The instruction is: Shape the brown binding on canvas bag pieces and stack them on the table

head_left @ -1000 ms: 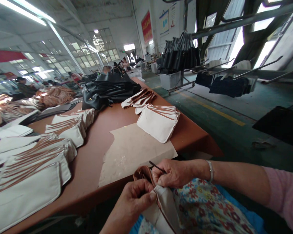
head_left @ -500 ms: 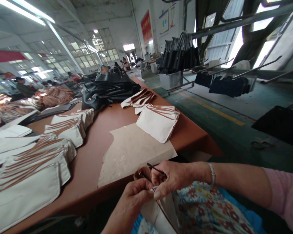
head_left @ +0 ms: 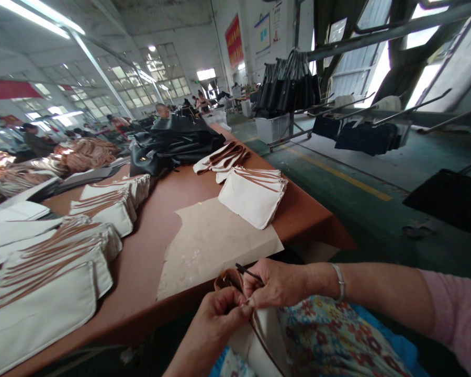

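In my lap lies a white pouch [head_left: 255, 348] with brown edging, partly covered by my hands. My left hand [head_left: 222, 317] is closed, thumb and fingers pinching the pouch's upper edge. Right against it, my right hand [head_left: 277, 283] is closed too, its fingertips at the same spot on the edge. A thin black tool [head_left: 248, 272] sticks out of my right fist; its working end is hidden. Just beyond the fingers, a brown strap [head_left: 228, 277] loops up by the table edge. Whatever small part lies between the fingertips cannot be made out.
On the brown table [head_left: 157, 230] lie a cardboard sheet [head_left: 215, 246], a small stack of white pouches [head_left: 251, 196] and longer rows of pouches [head_left: 51, 283] at left. Black bags [head_left: 176, 141] are heaped behind. A metal rack with hanging black bags [head_left: 288, 86] stands at right.
My right thumb has shifted up and tucked in, closer to the left fingertips at the pouch edge. My left thumb now lies further forward over the edge. Both hands otherwise stay in place.
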The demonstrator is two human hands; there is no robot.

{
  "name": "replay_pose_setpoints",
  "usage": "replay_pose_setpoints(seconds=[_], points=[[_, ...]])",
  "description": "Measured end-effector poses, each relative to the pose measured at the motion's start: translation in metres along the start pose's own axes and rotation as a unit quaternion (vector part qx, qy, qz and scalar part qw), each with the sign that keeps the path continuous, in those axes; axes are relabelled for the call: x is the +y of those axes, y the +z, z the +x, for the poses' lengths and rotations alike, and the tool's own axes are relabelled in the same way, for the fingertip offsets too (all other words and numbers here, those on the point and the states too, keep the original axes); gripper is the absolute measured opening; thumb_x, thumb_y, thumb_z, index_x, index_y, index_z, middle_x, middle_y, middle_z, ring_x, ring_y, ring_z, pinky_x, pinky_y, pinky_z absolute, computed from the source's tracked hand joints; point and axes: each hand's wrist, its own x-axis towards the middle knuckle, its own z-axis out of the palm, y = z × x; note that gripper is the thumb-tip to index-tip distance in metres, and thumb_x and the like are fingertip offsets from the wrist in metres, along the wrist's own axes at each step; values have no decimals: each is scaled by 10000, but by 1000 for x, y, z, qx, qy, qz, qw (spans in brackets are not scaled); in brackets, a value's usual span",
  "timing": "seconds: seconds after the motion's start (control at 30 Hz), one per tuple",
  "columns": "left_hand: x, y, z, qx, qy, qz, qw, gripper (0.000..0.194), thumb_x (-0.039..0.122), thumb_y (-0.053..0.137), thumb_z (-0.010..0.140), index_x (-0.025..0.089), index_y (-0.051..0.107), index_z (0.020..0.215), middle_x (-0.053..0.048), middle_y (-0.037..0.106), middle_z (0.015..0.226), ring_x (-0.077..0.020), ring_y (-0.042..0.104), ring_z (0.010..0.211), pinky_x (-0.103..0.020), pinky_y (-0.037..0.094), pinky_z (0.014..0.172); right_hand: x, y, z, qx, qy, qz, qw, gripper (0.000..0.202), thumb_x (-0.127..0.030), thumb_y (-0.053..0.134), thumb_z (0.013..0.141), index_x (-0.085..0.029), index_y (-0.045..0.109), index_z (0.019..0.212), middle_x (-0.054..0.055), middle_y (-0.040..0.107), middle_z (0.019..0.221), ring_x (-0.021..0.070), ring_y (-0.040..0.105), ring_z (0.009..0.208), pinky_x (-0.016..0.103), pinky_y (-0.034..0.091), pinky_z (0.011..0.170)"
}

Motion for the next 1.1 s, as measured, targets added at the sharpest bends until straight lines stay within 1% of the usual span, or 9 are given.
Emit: replay_pose_setpoints(seconds=[0.17, 0.33, 0.5, 0.6, 0.73, 0.87, 0.93, 1.03, 1.1], points=[[2, 2, 0, 19, -28, 44, 998, 324, 443, 714, 747, 147, 593, 693, 16, 539, 600, -98, 418, 536, -216, 259, 503, 1, 2, -1, 20, -6, -29, 999, 49, -146, 609, 704, -117, 572, 686, -66, 462, 574, 47, 357, 530, 155, 276, 464], [10, 10, -5, 65, 10, 158, 985, 293, 402, 644, 793, 128, 635, 690, 17, 498, 608, -111, 384, 570, -226, 252, 508, 5, 6, -4, 73, -19, -58, 995, 123, -175, 651, 674, -123, 603, 775, -55, 510, 613, 61, 407, 548, 153, 312, 475], [11, 13, -3, 88, 24, 169, 981, 271, 380, 660, 765, 126, 653, 672, 9, 520, 624, -123, 405, 600, -228, 280, 530, 6, 12, -8, 124, -99, -179, 971, 88, -139, 601, 666, -140, 602, 754, -44, 547, 602, 73, 442, 514, 175, 332, 483], [5, 8, -4, 59, -20, 77, 995, 327, 447, 716, 704, 139, 631, 634, 25, 508, 571, -115, 403, 546, -227, 271, 502, 12, 11, -9, 132, -200, -238, 941, 109, -112, 529, 709, -150, 605, 777, -5, 610, 686, 98, 514, 582, 193, 391, 556], [1, 8, -9, 135, -37, -74, 987, 375, 501, 719, 699, 129, 681, 703, -35, 637, 735, -172, 539, 685, -241, 383, 584, 20, 6, -14, 115, -328, -333, 877, 173, -130, 492, 775, -169, 613, 893, 32, 615, 778, 136, 550, 701, 224, 404, 619], [1, 12, -7, -6, -49, -101, 994, 457, 567, 698, 732, 113, 650, 721, -30, 598, 631, -117, 466, 539, -227, 302, 517, 24, 0, -20, 116, -365, -455, 804, 194, -198, 495, 832, -196, 633, 968, 17, 532, 746, 138, 447, 608, 255, 279, 502], [1, 11, -5, -31, -51, -72, 996, 444, 563, 696, 749, 126, 613, 731, 3, 537, 603, -93, 409, 512, -221, 250, 498, 25, 0, -23, 100, -360, -498, 782, 176, -221, 477, 882, -204, 636, 956, 10, 509, 728, 135, 414, 591, 262, 251, 490], [3, 8, -6, -34, -29, 0, 999, 432, 559, 668, 783, 145, 566, 711, 41, 425, 601, -83, 339, 536, -223, 208, 497, 25, 1, -25, 79, -354, -476, 801, 155, -230, 475, 902, -193, 624, 926, 8, 503, 721, 129, 414, 604, 248, 275, 504], [6, 8, -9, -29, -4, 58, 998, 430, 562, 634, 808, 149, 558, 714, 46, 383, 624, -89, 305, 562, -229, 197, 502, 22, 1, -25, 78, -318, -357, 875, 159, -267, 507, 893, -165, 594, 978, 6, 520, 747, 117, 437, 619, 226, 324, 528]])
